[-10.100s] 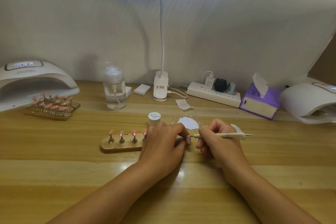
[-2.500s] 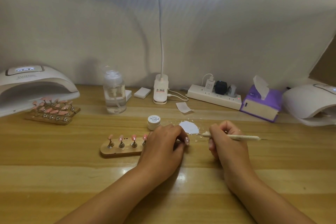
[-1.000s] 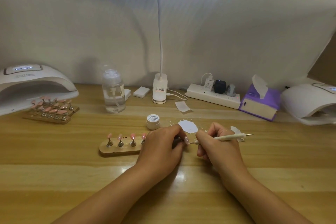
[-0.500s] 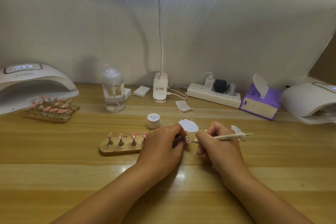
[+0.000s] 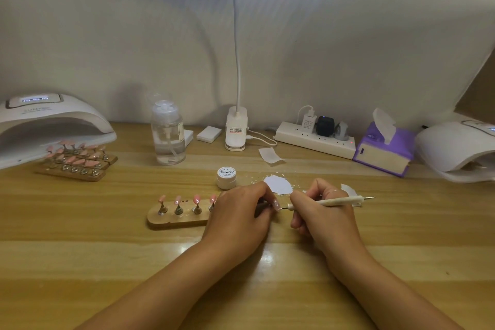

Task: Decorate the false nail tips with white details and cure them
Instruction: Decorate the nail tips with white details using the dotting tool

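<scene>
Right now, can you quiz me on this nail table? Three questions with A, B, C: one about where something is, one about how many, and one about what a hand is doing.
1. Where is the small white jar?
A) on the table, just behind the wooden stand
B) on the floor
C) stacked on the stand

2. How many pink nail tips show on that stand?
A) two
B) four
C) seven

3. What is the right hand doing?
A) lying flat
B) holding a dotting tool
C) waving in the air

Answers:
1 A, the jar stands on the wood behind the stand's right end.
2 B, four tips stand in a row beside the left hand.
3 B, its fingers curl round the tool, which is aimed at the single tip that the left hand pinches.
</scene>
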Available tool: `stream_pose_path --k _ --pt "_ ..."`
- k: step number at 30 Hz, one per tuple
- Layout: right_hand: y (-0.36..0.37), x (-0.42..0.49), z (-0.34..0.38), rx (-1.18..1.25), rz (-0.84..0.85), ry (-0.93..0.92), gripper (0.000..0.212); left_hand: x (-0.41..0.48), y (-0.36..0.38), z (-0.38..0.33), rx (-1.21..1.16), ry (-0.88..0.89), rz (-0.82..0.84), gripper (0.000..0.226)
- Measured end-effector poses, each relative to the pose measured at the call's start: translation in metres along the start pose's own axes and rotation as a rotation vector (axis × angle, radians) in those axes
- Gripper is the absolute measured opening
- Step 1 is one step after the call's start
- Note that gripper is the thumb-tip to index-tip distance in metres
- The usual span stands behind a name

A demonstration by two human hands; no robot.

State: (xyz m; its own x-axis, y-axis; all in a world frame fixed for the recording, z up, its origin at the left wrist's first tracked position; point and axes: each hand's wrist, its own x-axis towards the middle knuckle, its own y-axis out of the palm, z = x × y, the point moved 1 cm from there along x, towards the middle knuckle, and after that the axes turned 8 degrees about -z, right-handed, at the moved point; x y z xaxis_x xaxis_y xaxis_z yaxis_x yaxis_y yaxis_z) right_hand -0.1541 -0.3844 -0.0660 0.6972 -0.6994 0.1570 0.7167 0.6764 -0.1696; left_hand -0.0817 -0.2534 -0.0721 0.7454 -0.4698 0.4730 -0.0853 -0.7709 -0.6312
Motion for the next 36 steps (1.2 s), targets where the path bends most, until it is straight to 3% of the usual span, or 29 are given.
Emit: stream_pose_path --k 19,28,36 --pt "0.001 0.0 0.0 0.012 -0.005 -0.006 0.024 0.0 0.001 0.002 0.006 0.007 -0.008 0.013" --pt "-0.009 0.001 0.005 0.254 -0.208 0.002 0.019 -0.003 0.0 0.0 -0.002 0.016 -0.019 0.015" --pt "-0.011 0.004 0.002 0.304 -0.237 0.038 0.02 -0.006 -0.003 -0.005 -0.072 0.119 -0.151 0.019"
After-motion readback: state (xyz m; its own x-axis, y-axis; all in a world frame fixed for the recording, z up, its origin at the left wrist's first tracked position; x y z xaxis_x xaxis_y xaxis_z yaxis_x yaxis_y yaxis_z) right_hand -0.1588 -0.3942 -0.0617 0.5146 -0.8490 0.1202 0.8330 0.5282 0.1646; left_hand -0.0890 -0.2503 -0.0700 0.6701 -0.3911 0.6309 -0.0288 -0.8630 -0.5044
